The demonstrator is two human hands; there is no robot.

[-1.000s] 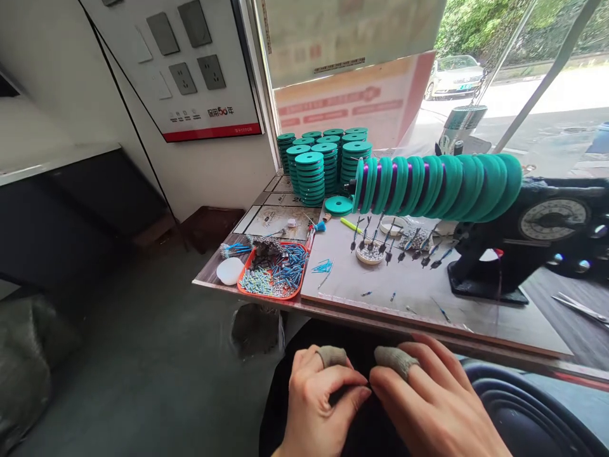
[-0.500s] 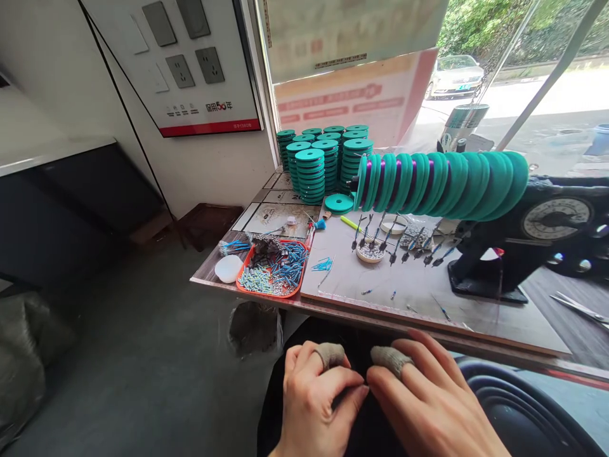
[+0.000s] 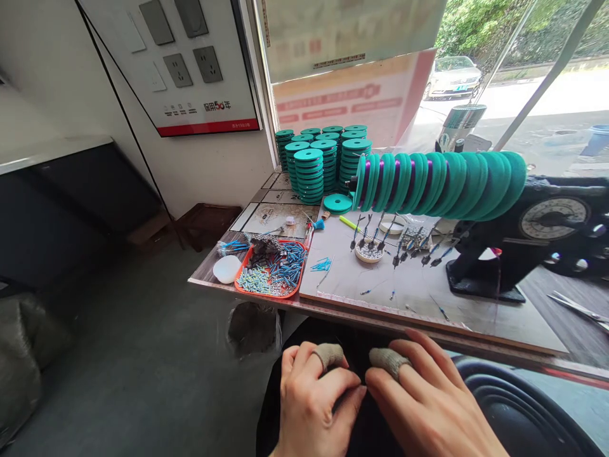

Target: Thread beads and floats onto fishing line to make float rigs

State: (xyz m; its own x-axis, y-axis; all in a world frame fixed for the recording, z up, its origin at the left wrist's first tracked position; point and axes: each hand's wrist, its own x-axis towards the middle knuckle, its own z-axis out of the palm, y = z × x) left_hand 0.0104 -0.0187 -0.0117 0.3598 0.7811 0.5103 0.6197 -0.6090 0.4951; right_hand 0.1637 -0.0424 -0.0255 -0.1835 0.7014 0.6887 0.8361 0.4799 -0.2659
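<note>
My left hand (image 3: 314, 406) and my right hand (image 3: 428, 406) meet over my dark lap, just below the table's front edge (image 3: 428, 331). Each forefinger wears a grey cloth cot. Thumb and forefinger tips of both hands pinch together at one spot; anything between them is too small to see. Above on the table, a row of teal spools (image 3: 438, 184) wound with purple line sits on the shaft of a black machine (image 3: 554, 219). Small blue-and-black pieces (image 3: 404, 247) hang from lines under the spools.
Stacks of teal spools (image 3: 323, 162) stand at the table's back by the window. An orange tray (image 3: 269, 271) of small blue and white parts, a white oval lid (image 3: 227, 268) and a small dish of beads (image 3: 370, 252) lie nearer. Metal tweezers (image 3: 578, 308) lie at right. A black round seat (image 3: 518, 406) is beside my right hand.
My hands have stayed pinched together, shifting only slightly in the frame. The view has tilted a little; nothing on the table has moved.
</note>
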